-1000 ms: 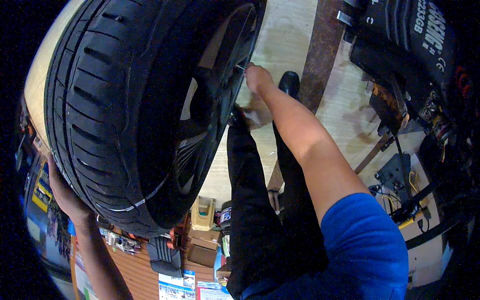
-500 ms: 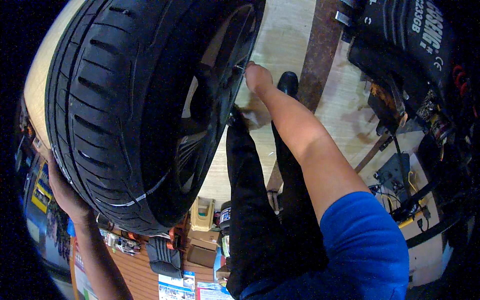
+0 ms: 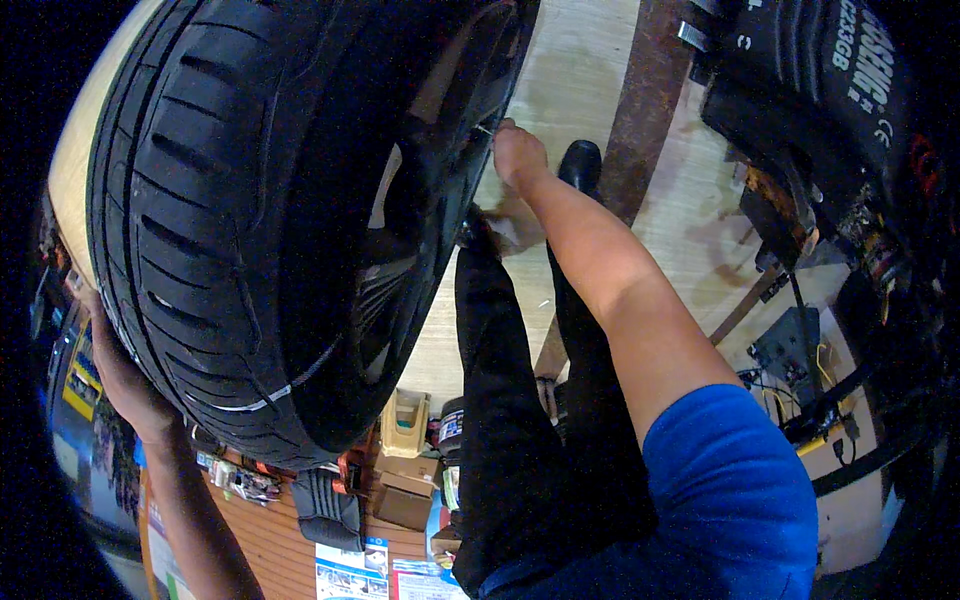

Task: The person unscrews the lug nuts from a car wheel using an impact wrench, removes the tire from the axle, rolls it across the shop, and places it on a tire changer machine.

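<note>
A large black tyre (image 3: 190,230) on a dark spoked wheel rim (image 3: 385,270) stands upright in front of me, filling the left half. A white stripe (image 3: 245,405) marks its lower tread. My left hand (image 3: 130,385) lies along the tread at the left side, fingers extended against the rubber and their tips partly hidden. On the wheel's right face, my right hand (image 3: 518,155) is closed beside the rim, its fingers pinched. A thin, light-coloured piece (image 3: 483,128) shows between those fingers and the rim; its kind is too small to tell.
Dark machinery (image 3: 800,120) stands at the right, with cables and a grey box (image 3: 790,345) below it. Near me are a beige plastic bin (image 3: 405,425), a cardboard box (image 3: 405,490), a black ribbed pad (image 3: 328,510) and printed sheets (image 3: 350,570) on a wooden-slat surface.
The view has shifted very slightly. Both hands keep their places on the wheel, the left along the tread and the right closed at the rim.
</note>
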Demonstrator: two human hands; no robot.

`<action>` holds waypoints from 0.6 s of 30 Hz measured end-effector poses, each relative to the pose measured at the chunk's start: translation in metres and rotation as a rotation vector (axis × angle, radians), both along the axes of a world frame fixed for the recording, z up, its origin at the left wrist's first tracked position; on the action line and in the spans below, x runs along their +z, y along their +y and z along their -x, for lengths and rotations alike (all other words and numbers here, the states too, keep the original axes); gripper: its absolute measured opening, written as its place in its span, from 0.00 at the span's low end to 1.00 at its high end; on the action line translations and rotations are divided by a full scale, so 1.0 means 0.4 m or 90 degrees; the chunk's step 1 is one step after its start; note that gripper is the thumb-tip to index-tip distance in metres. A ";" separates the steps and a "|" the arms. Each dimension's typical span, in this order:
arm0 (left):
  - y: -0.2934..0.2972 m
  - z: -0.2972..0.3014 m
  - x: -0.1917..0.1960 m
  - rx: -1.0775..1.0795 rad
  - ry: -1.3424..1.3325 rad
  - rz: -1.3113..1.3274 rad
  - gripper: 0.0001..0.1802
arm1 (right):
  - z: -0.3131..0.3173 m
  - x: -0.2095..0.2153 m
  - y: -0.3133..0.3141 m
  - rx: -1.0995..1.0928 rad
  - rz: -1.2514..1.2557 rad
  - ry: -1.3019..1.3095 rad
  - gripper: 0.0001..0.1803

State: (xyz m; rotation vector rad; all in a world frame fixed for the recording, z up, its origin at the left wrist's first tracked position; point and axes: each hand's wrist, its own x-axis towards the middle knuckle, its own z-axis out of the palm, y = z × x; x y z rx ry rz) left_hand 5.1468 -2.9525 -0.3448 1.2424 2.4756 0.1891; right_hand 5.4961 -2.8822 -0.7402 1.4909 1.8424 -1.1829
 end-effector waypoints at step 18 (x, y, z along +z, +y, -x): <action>-0.018 0.025 0.008 -0.052 0.032 0.000 0.25 | -0.014 -0.044 -0.021 0.073 -0.092 0.043 0.14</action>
